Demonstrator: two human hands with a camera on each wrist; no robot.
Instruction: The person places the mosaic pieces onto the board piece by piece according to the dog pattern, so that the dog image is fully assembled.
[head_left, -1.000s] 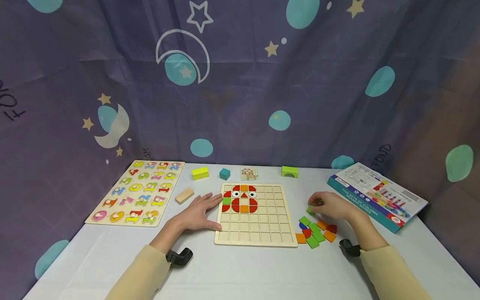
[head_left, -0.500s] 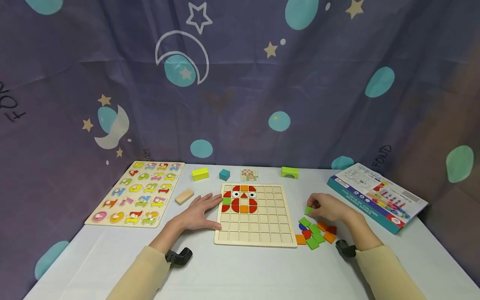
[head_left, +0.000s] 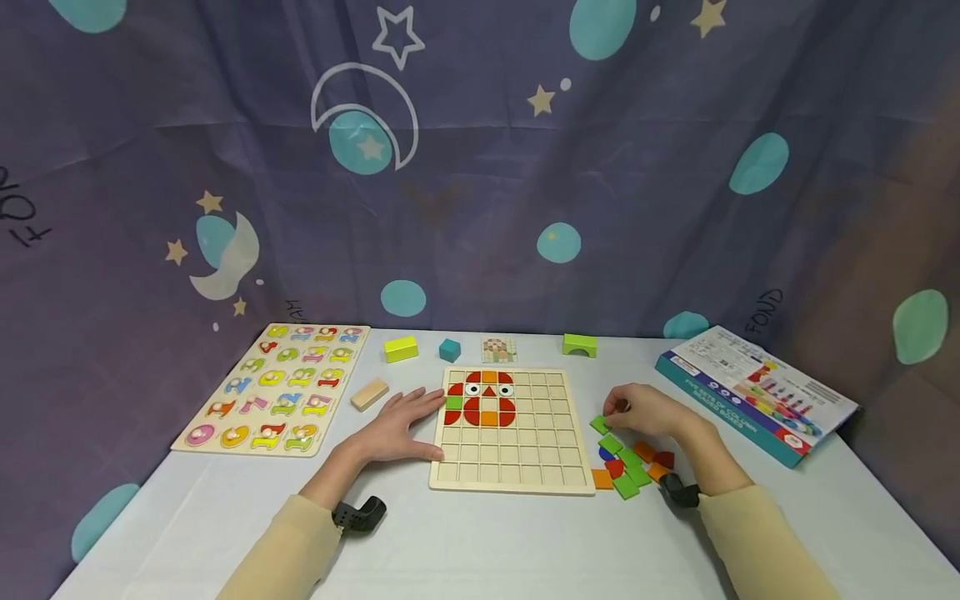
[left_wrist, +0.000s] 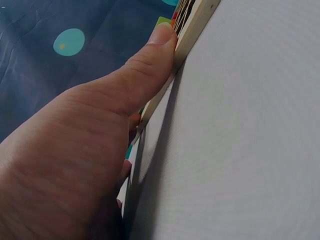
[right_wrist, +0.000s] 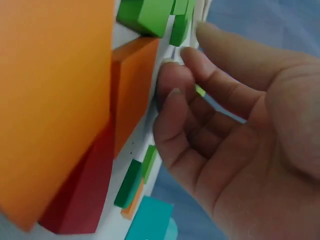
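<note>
My left hand rests with spread fingers along the left edge of the wooden grid board; its thumb lies against the rim in the left wrist view. Red, orange and green pieces and two eye pieces form a pattern in the board's upper left. Just right of the board, my right hand has a green square tile at its thumb and fingertips, seemingly pinched; the contact is partly hidden. Below this hand lie loose tiles, among them an orange tile and a red piece.
Left stands a number puzzle board. Behind the grid board are a yellow block, a teal cube, a picture card and a green arch block. A plain wooden block lies left; a flat box lies right.
My right hand has moved a little left, toward the grid board, and the green tile at its fingertips has moved with it. My left hand has stayed in place.
</note>
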